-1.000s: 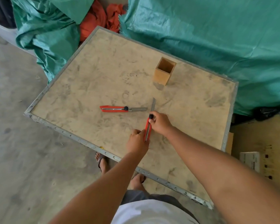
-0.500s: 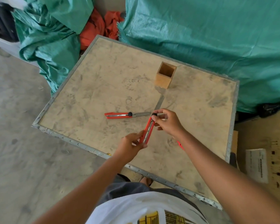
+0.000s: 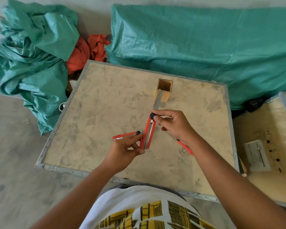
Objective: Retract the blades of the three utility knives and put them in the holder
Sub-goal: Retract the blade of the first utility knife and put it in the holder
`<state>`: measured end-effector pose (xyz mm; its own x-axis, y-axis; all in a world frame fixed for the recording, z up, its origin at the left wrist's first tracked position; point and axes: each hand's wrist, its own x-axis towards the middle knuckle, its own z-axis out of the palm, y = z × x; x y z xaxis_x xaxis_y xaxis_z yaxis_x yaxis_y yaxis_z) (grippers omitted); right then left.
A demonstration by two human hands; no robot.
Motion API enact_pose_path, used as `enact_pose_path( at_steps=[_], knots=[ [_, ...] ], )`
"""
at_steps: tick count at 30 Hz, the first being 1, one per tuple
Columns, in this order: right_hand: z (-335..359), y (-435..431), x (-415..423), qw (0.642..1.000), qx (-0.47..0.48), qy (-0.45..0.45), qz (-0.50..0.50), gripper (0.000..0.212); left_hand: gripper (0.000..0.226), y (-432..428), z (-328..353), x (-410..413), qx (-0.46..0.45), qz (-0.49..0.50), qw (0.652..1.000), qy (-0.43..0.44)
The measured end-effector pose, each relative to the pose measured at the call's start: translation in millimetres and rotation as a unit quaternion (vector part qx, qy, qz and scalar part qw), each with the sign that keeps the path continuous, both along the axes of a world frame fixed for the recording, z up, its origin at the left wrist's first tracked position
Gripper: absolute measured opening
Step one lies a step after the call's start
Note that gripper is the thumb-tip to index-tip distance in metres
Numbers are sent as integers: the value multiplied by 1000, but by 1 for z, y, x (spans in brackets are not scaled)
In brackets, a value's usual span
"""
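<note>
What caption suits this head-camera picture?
Both hands hold a red utility knife, blade still extended, before a wooden holder.

Shirt (image 3: 120, 205): white fabric, seen from above at the lower edge of the view
Print (image 3: 157, 215): yellow blocks crossed by black lines, like a grid drawing
Arms: bare from elbow to wrist, no sleeves visible
Left hand (image 3: 124, 151): no glove, no ring
Right hand (image 3: 173, 124): no glove, no watch
</note>
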<state>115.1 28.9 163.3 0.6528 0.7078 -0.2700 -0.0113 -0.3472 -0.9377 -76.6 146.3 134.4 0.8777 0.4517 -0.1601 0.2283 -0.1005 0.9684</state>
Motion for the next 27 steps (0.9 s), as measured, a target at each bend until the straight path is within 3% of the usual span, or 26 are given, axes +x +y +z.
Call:
enact_pose_path(
  at_steps=[10, 16, 22, 27],
  knots=[
    [11, 21, -30, 994, -4, -83, 68, 28, 52, 50, 14, 18, -83, -7, 995, -46],
    [23, 20, -28, 989, -32, -127, 69, 30, 55, 57, 20, 30, -64, -35, 996, -56],
    [25, 25, -30, 985, -29, -168, -9, 18, 58, 56, 26, 36, -43, -33, 996, -69],
    [27, 26, -30, 988, -24, -150, 23, 23, 55, 56, 29, 37, -39, -20, 997, -56]
  ],
)
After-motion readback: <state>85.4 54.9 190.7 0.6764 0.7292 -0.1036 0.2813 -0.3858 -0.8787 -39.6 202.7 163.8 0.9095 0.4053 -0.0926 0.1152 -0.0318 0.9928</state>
